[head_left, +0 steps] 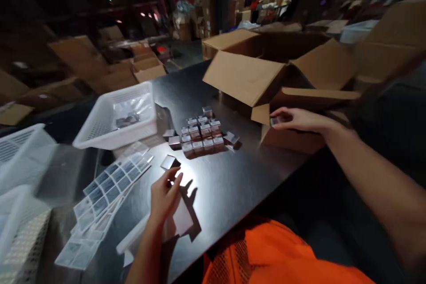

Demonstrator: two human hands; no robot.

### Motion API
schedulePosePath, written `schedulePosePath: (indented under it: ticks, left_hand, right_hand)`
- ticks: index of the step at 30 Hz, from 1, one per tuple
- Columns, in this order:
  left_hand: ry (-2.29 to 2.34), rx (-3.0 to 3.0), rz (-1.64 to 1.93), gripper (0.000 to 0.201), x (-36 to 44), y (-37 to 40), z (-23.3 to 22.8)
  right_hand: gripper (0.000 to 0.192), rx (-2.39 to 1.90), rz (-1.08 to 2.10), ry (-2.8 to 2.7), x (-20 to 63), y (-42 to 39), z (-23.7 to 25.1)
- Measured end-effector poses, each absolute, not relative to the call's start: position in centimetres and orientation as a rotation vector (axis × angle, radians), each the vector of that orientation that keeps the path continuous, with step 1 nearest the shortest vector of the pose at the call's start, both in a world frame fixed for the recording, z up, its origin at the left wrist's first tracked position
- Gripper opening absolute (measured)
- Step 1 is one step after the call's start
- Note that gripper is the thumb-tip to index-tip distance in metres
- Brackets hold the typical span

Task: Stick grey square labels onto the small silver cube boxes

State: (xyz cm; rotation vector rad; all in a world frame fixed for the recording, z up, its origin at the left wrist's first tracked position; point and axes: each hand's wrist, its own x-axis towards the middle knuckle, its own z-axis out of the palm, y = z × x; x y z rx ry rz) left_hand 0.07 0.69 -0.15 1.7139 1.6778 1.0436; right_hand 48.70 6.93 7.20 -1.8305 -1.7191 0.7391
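Observation:
My left hand [165,197] hovers over the dark table [233,186] with a small open silver box [170,162] at its fingertips. Under that hand lie flat white card pieces [181,222]. My right hand [296,120] reaches to the right, its fingers closed on a small silvery item [274,120] at the flap of an open cardboard carton [266,75]. Between the hands stands a tight cluster of several small silver boxes [202,135], with a few loose ones beside it.
Sheets of silver labels [106,191] fan out at the left. A white plastic basket [116,117] holds a clear bag with dark parts. More white baskets [20,159] stand at the far left. Cartons fill the dark background.

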Motion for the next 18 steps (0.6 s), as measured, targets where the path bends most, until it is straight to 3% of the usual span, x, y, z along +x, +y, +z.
schedulePosePath:
  ticks: [3,8,13,18]
  left_hand:
    - [1.779,1.723,1.014,0.048,-0.5,1.0,-0.5]
    - [1.783,1.792,0.898,0.05,-0.8,1.3,-0.9]
    - [1.857,1.745,0.878,0.048,-1.2,1.6,-1.7]
    - [1.951,1.653,1.135,0.035,-0.5,1.4,-0.8]
  right_hand:
    - [0.064,-1.863,1.029,-1.671,48.5,7.2,7.8]
    - [0.055,-1.915,1.123,-1.612,48.2,7.4,8.3]
    - [0.035,-1.901,0.93,-1.602,48.4,7.8,7.7]
    - [0.029,-1.902,0.626,-1.658,48.0,8.5,6.4]
